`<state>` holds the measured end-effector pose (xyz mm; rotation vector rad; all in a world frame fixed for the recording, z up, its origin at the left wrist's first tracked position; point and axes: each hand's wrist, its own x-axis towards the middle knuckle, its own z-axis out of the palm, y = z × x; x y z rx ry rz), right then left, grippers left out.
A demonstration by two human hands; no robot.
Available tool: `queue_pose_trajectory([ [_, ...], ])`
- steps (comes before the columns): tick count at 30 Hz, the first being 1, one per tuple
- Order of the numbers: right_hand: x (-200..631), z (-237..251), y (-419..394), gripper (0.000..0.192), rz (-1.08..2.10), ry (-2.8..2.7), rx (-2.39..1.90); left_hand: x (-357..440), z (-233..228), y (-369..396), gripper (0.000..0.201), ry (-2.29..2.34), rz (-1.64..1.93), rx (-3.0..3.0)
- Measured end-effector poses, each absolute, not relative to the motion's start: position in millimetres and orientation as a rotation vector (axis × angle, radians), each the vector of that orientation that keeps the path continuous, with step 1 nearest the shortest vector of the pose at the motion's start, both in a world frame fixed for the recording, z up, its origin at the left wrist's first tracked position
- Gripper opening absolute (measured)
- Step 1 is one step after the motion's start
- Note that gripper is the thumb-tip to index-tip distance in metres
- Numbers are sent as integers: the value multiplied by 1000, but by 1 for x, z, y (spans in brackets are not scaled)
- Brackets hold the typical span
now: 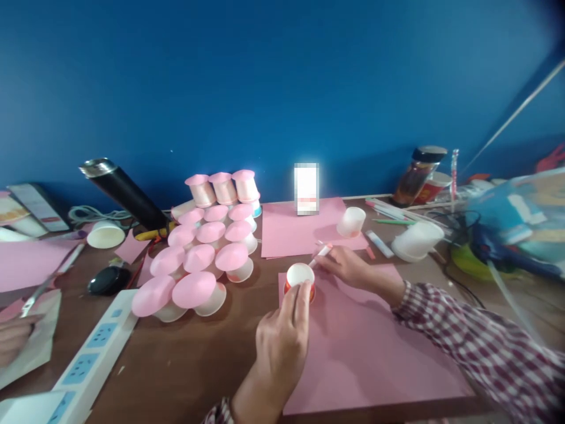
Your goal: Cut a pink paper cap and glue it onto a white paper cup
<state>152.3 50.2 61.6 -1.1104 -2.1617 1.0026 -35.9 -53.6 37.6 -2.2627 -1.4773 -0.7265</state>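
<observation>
My left hand (280,341) presses its fingertips on a small paper cup (300,277) that stands upside down on a pink paper sheet (362,353) on the brown desk. My right hand (346,266) holds a pen (321,254) with its tip beside the cup's rim. The right sleeve is plaid. The cup has a white base facing up and a reddish wall.
Several cups capped with pink paper cones (198,259) cluster at the left. A second pink sheet (300,227), a lying cup (352,222), a black flask (126,191), a power strip (88,353), a jar (417,174) and cables at the right. Another person's hand (13,335) works at far left.
</observation>
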Motion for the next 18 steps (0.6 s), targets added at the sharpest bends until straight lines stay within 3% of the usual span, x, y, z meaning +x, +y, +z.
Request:
queue_pose_trajectory([
  [7,164,53,27,33,907,-2023,-1337,-36,54,-44,34,-1483,-701,-2222],
  [18,164,33,-21,19,827,-1797,-1318,-37,60,-42,28,-1495,-661,-2273],
])
